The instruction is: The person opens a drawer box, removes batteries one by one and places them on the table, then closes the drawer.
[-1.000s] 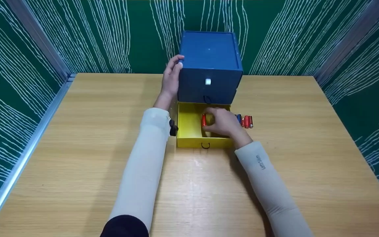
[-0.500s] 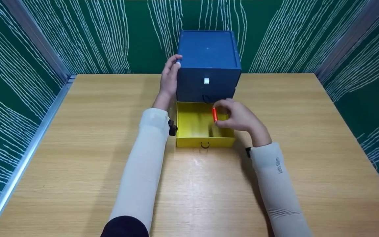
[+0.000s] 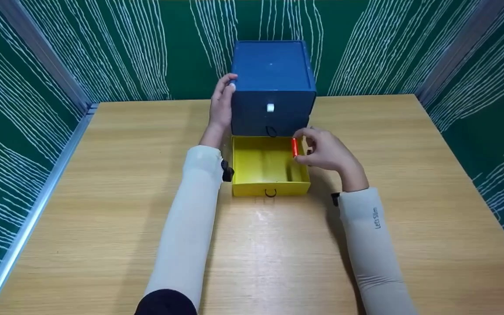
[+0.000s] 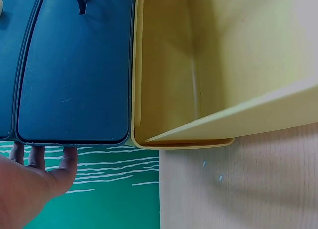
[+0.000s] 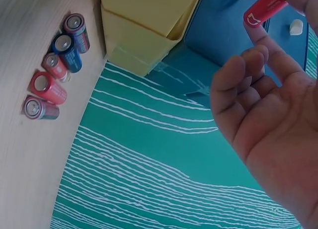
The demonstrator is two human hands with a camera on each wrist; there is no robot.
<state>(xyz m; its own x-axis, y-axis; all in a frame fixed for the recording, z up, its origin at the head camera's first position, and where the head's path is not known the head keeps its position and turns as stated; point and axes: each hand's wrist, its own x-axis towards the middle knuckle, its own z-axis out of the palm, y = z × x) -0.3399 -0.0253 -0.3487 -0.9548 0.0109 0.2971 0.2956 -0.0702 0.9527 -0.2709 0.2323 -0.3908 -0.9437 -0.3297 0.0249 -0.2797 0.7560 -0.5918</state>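
Note:
A red battery is pinched end to end between the thumb and index finger of my right hand, over the right side of the pulled-out yellow drawer. White marking shows on the battery in the right wrist view, while the other fingers curl loosely below. My left hand rests against the left side of the blue drawer cabinet. In the left wrist view, fingertips touch the cabinet's side edge. Bare yellow floor shows in the visible part of the drawer.
Several red and blue batteries lie in a row on the table right of the drawer, hidden behind my right hand in the head view. The cabinet's upper front has a white knob. A green wall with white lines stands behind.
My right hand has lifted the red battery up from inside the drawer and carried it right, toward the drawer's right wall. My left hand stays on the cabinet.

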